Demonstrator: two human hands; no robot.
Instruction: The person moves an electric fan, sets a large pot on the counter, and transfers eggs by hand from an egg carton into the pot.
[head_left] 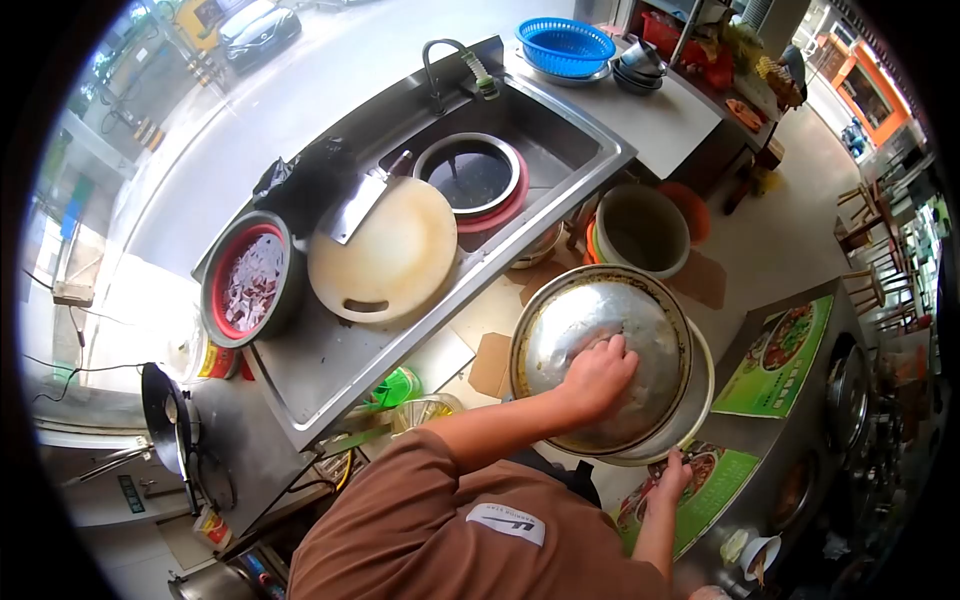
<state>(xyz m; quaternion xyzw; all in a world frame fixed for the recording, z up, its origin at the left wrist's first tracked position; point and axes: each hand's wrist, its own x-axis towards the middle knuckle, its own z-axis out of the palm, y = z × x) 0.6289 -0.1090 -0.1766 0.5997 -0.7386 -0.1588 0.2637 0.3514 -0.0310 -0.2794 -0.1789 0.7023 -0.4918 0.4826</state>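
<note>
My left hand (602,374) is closed at the top of a large domed metal lid (560,330), and its fingers cover the knob. Brown stains ring the lid's edge. Under it, shifted to the right, is a big metal pot (703,375), of which only a strip of inside and rim shows. My right hand (673,476) is closed at the pot's near right rim; whether it grips a handle or the bare rim I cannot make out. The lid hides most of what the pot holds.
A steel sink (575,165) holds a round cutting board (400,240) with a cleaver (357,208), a basin of dark liquid (468,175) and a red colander (236,322) of sliced food. A bucket (640,230) stands beyond the pot. A counter (750,430) with green menu sheets borders the right.
</note>
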